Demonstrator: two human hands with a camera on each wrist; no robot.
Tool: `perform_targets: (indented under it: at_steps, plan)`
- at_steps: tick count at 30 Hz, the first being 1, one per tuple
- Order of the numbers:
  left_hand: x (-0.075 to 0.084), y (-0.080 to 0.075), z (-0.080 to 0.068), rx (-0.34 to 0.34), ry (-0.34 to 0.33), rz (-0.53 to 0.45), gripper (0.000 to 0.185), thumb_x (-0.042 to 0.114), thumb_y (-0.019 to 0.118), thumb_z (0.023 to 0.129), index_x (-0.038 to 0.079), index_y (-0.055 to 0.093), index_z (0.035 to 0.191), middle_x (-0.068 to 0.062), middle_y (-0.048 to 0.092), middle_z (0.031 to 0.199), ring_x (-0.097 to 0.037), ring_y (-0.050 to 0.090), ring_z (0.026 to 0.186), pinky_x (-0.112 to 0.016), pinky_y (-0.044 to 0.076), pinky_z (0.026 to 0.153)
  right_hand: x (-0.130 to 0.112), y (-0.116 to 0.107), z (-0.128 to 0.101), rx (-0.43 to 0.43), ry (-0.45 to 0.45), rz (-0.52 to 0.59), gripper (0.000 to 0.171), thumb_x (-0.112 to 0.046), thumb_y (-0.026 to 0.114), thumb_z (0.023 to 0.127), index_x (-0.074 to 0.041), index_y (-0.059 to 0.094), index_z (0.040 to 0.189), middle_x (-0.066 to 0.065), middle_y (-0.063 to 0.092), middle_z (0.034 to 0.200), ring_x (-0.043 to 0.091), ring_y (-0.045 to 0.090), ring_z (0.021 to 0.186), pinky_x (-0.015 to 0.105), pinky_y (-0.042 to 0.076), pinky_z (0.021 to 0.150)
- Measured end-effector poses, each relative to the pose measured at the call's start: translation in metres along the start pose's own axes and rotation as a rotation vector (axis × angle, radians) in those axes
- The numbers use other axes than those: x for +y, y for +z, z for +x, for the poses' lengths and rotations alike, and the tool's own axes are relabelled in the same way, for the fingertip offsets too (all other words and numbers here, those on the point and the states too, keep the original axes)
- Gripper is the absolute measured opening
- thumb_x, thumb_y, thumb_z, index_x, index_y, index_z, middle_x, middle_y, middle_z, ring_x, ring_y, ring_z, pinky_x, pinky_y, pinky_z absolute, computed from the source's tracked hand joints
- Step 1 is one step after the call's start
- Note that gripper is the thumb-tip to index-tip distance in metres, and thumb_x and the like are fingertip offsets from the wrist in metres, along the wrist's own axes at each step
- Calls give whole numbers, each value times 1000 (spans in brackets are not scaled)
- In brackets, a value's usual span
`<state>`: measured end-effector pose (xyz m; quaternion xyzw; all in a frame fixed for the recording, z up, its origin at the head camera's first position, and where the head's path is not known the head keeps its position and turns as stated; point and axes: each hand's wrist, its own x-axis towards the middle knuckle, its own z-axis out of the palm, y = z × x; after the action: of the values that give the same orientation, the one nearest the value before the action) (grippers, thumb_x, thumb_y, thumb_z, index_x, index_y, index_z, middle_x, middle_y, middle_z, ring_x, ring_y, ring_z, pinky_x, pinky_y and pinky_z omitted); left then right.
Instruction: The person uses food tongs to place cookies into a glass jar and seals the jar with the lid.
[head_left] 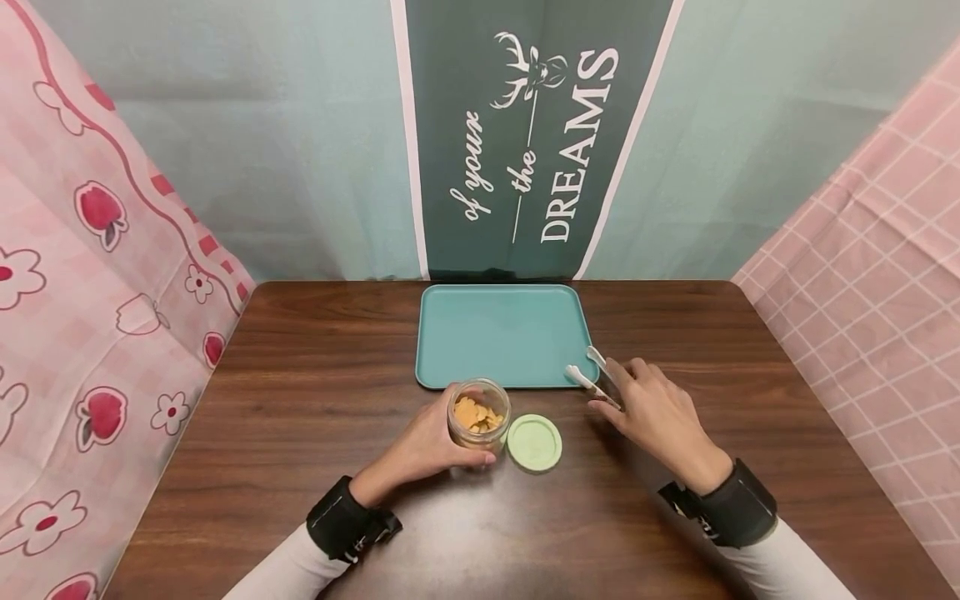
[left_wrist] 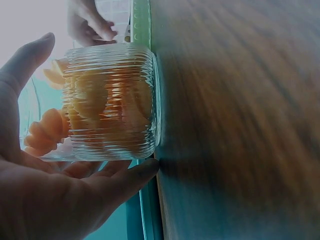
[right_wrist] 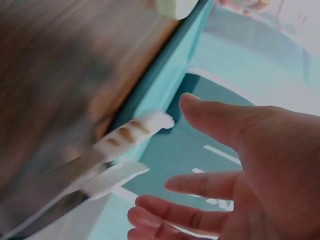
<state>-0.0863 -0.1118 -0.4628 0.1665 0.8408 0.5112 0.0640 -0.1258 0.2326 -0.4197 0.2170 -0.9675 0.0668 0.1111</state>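
Two hands: both work on a dark wooden table [head_left: 315, 367], wrists in black cuffs over white sleeves.
Left hand [head_left: 427, 446]: fingers and thumb curl round a ribbed glass jar [head_left: 478, 412], holding it upright on the table; the wrist view shows the thumb on one side of the glass and the fingers on the other.
Jar: open at the top, partly filled with small orange-yellow snack pieces [head_left: 476, 414]; it stands just in front of the near edge of the tray, left of the lid.
Lid [head_left: 534, 442]: pale green, round, lying flat on the table just beside the jar on its right, seemingly touching it.
Right hand [head_left: 656, 412]: fingers spread and loosely extended over the handle end of the tongs; the wrist view shows the fingers apart with the tongs just beside them, not clasped. Whether the fingertips touch the metal I cannot tell.
Tongs [head_left: 592, 375]: silver with pale tips, arms parted, lying across the near right corner of the tray with the tips over its rim.
Tray [head_left: 450, 333]: teal, rectangular, rounded corners, at the far middle of the table.
Backdrop: a dark green banner [head_left: 525, 142] with white lettering, pink patterned cloths at both sides.
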Motion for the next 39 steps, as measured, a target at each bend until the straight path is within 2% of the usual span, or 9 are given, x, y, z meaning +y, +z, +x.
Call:
perform_targets:
  at_steps: [4, 6, 9, 13, 19, 25, 30, 39]
  plan:
    - [1, -1, 0, -2, -2, -1, 90, 37, 100, 70, 13, 54, 144, -1, 65, 133, -19, 62, 120, -45, 49, 104, -15, -9, 2, 25, -100, -17, 64, -39, 91, 83, -1, 69, 130, 12, 57, 91, 25, 53, 74, 39, 46, 55]
    - [1, -1, 0, -4, -5, 3, 90, 36, 100, 70, 13, 54, 144, -1, 65, 133, -19, 62, 120, -45, 49, 104, -23, -14, 3, 29, -152, -26, 66, -40, 92, 83, 0, 70, 130, 14, 60, 95, 28, 57, 76, 40, 48, 57]
    - [2, -1, 0, -7, -10, 7, 90, 38, 100, 70, 13, 54, 143, -1, 65, 134, -19, 62, 121, -45, 49, 104, -34, -18, 3, 30, -206, -29, 70, -42, 91, 83, 0, 68, 136, 22, 67, 111, 35, 67, 88, 45, 55, 63]
    - [2, -2, 1, -3, -10, 13, 90, 39, 99, 70, 13, 54, 144, -1, 65, 134, -18, 63, 121, -44, 50, 104, -46, -21, 5, 8, -260, -17, 73, -44, 89, 85, 0, 66, 139, 23, 68, 121, 38, 71, 96, 50, 60, 70]
    - [2, -2, 1, 1, -8, 8, 90, 39, 99, 70, 13, 54, 144, 0, 65, 135, -18, 63, 121, -44, 50, 104, -59, -16, 6, -68, -343, 3, 75, -48, 89, 84, -2, 67, 139, 18, 67, 119, 35, 69, 102, 51, 60, 80]
    - [2, -2, 1, -3, -9, 4, 90, 40, 99, 71, 13, 54, 144, -1, 65, 135, -19, 62, 122, -45, 49, 104, -68, -5, 6, -139, -374, -13, 82, -53, 89, 80, -6, 64, 142, 15, 65, 120, 33, 66, 102, 50, 59, 79]
    - [1, -2, 0, -2, -11, 0, 90, 39, 99, 71, 14, 53, 145, -1, 65, 135, -19, 62, 122, -46, 49, 105, -72, 4, 5, -207, -395, 7, 88, -57, 88, 80, -5, 61, 145, 16, 62, 126, 33, 62, 111, 50, 58, 79]
    - [1, -2, 0, -11, -13, -5, 90, 37, 99, 72, 12, 52, 145, -3, 65, 135, -20, 62, 123, -47, 49, 105, -77, 25, 5, -283, -383, 42, 91, -57, 87, 82, -5, 57, 150, 16, 58, 130, 34, 60, 115, 54, 59, 82]
